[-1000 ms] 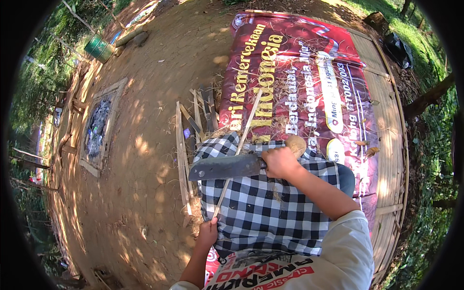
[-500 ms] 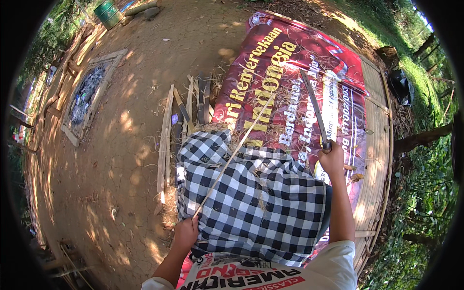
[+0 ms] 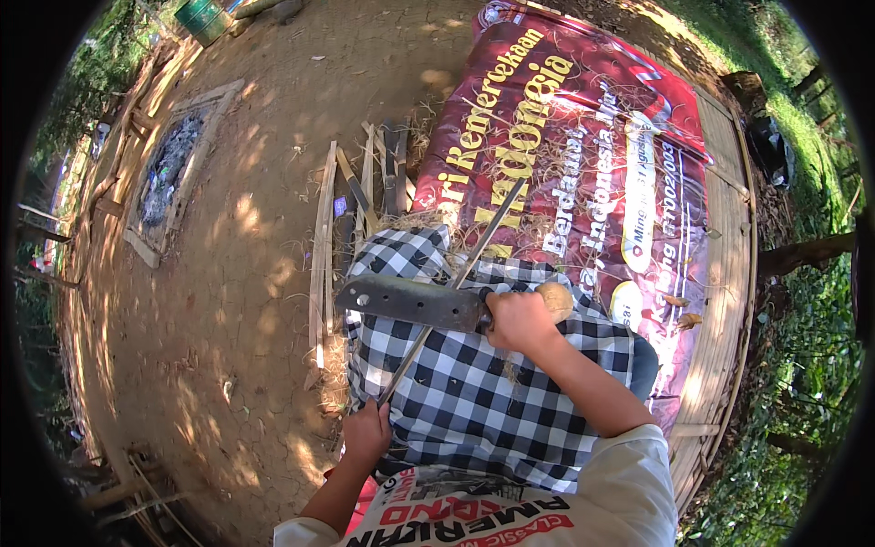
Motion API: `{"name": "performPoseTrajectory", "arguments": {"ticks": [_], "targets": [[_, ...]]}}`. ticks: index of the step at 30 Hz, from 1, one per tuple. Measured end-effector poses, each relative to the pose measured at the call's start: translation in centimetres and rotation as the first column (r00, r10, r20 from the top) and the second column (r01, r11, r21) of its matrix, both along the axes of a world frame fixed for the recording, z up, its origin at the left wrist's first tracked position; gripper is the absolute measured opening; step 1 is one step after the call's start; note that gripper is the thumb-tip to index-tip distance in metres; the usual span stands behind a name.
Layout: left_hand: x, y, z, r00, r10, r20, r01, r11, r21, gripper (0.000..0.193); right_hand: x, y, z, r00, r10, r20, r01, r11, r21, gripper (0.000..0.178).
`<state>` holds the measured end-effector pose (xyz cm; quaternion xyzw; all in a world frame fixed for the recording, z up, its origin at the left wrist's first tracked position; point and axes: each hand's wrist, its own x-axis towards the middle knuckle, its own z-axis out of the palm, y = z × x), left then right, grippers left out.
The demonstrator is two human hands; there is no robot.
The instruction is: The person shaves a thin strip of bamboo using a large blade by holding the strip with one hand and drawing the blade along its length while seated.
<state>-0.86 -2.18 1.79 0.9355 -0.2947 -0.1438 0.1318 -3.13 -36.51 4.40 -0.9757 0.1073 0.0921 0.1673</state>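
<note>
My left hand (image 3: 366,428) is closed around the lower end of a long thin strip (image 3: 407,363), which looks like split bamboo. The strip slants up and away to the right over a black-and-white checkered cloth (image 3: 456,387) on my lap. In my right hand (image 3: 519,321) is a broad-bladed knife (image 3: 410,302) with a rounded, pale wooden handle end. Its dark blade, pierced by several holes, points left and crosses over the strip near the middle. Whether blade and strip touch, I cannot tell.
A red printed banner (image 3: 510,137) strewn with curly shavings covers a bamboo platform (image 3: 725,273). Several split lengths (image 3: 325,246) lie left of the cloth on the dirt ground (image 3: 246,346). Farther left is a framed ash pit (image 3: 169,169); a green drum (image 3: 202,20) stands beyond.
My right hand has brought the knife left and nearer, from over the banner to across the strip, its broad side now showing. The strip now looks darker; my left hand still grips it.
</note>
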Motion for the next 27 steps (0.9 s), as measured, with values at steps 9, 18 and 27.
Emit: {"name": "performPoseTrajectory", "arguments": {"ticks": [9, 18, 27], "targets": [[0.3, 0.9, -1.7, 0.992, 0.034, -0.121, -0.046, 0.994, -0.100, 0.031, -3.7, -17.4, 0.1, 0.735, -0.659, 0.161, 0.666, 0.746, 0.013, 0.023], [0.9, 0.6, -1.0, 0.971, 0.095, -0.221, -0.131, 0.979, -0.153, 0.035, -10.1, -15.9, 1.1, 0.626, -0.734, 0.263, 0.672, 0.679, 0.296, 0.016], [2.1, 2.6, 0.2, 0.850, 0.040, -0.526, -0.147, 0.975, -0.164, 0.044, -3.0, -2.9, 3.1, 0.943, -0.106, 0.315, 0.085, 0.993, 0.078, 0.025]]}}
